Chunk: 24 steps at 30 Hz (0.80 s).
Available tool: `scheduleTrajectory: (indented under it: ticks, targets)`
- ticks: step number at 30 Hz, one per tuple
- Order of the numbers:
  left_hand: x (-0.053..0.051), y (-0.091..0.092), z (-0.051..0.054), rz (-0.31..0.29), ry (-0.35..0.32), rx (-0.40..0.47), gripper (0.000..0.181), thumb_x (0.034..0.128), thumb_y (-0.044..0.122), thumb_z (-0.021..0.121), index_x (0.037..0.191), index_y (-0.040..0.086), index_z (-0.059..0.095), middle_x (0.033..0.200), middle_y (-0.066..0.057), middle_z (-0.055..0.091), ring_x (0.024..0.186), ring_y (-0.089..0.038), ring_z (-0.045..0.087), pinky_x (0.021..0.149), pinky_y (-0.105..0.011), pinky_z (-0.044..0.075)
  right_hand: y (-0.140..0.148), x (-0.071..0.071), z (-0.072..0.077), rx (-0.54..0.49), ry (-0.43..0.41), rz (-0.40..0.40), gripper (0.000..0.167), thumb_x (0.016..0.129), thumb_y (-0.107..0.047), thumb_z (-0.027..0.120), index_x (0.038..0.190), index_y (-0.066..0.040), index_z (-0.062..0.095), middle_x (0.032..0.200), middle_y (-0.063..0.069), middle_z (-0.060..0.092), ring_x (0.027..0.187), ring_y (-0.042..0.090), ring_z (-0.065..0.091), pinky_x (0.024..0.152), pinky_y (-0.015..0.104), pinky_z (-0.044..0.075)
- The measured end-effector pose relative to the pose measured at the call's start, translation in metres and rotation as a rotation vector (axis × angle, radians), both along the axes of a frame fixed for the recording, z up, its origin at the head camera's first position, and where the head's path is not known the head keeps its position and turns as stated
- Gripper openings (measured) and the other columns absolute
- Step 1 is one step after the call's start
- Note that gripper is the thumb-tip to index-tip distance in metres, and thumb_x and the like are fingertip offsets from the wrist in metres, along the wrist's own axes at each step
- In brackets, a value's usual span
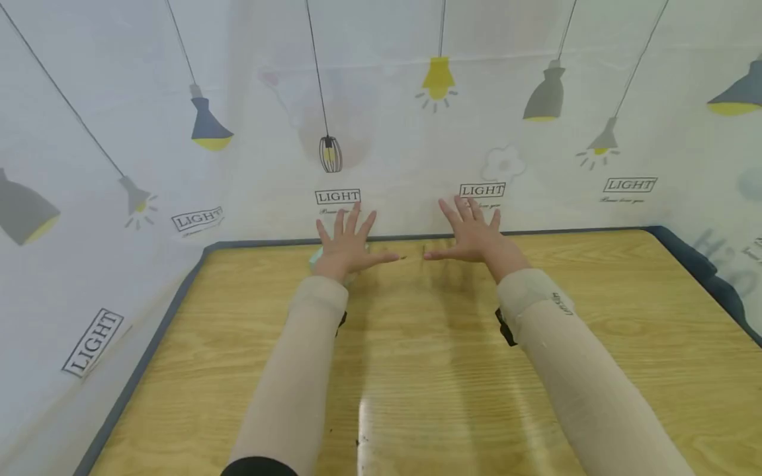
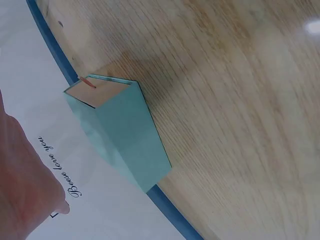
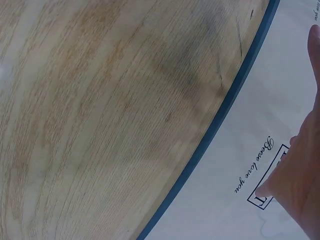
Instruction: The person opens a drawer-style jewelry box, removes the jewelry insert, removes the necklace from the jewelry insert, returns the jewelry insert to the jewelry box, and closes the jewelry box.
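Observation:
My left hand (image 1: pixel 344 250) is held out over the far edge of the table with its fingers spread and holds nothing. Just beyond it stands a mint-green box (image 2: pixel 131 130), mostly hidden by that hand in the head view. The left wrist view shows the box's tan end and a thin reddish-brown piece (image 2: pixel 89 83) at it; I cannot tell what that piece is. My right hand (image 1: pixel 473 238) reaches out alongside, fingers also spread and nothing in its grasp. The two thumbs point toward each other, apart.
The wood-grain table (image 1: pixel 405 370) has a dark blue-grey edge (image 1: pixel 286 242). Behind it hangs a white sheet (image 1: pixel 393 132) printed with lamps and "LIGHT" labels, which also runs along the left side. Dark bunched material (image 1: pixel 693 261) lies along the right edge.

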<state>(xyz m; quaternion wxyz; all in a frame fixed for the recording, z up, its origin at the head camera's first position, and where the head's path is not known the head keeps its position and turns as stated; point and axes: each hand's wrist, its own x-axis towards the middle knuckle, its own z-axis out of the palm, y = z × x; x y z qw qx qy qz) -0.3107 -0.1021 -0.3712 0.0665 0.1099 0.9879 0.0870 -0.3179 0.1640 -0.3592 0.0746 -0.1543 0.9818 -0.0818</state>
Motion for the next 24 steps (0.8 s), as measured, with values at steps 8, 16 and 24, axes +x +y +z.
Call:
scheduleTrajectory:
  ticks: [8, 16, 24]
  targets:
    - [0.001, -0.007, 0.0, -0.011, -0.002, 0.005, 0.105, 0.0834, 0.08, 0.05, 0.161, 0.03, 0.001, 0.168, -0.001, -0.018, 0.155, -0.035, -0.015, 0.117, -0.072, -0.015, -0.001, 0.001, -0.002, -0.019, -0.008, 0.009, 0.119, 0.079, -0.081, 0.058, 0.161, -0.024, -0.008, 0.168, 0.016, -0.011, 0.154, 0.042, -0.012, 0.113, 0.08, -0.006]
    - [0.001, -0.01, -0.002, -0.016, -0.01, 0.0, 0.104, 0.0836, 0.081, 0.049, 0.161, 0.031, 0.001, 0.168, -0.001, -0.019, 0.155, -0.035, -0.014, 0.117, -0.071, -0.015, -0.001, 0.0, -0.006, -0.023, 0.004, 0.019, 0.119, 0.079, -0.08, 0.059, 0.161, -0.025, -0.006, 0.168, 0.016, -0.007, 0.154, 0.043, -0.009, 0.114, 0.079, -0.004]
    - [0.001, -0.014, -0.004, -0.02, 0.007, -0.025, 0.106, 0.0824, 0.083, 0.048, 0.161, 0.03, 0.003, 0.169, -0.003, -0.013, 0.156, -0.036, -0.01, 0.117, -0.073, -0.012, -0.004, -0.002, -0.007, -0.02, 0.004, 0.024, 0.116, 0.081, -0.077, 0.06, 0.161, -0.026, -0.006, 0.168, 0.016, -0.005, 0.155, 0.042, -0.007, 0.116, 0.078, -0.003]
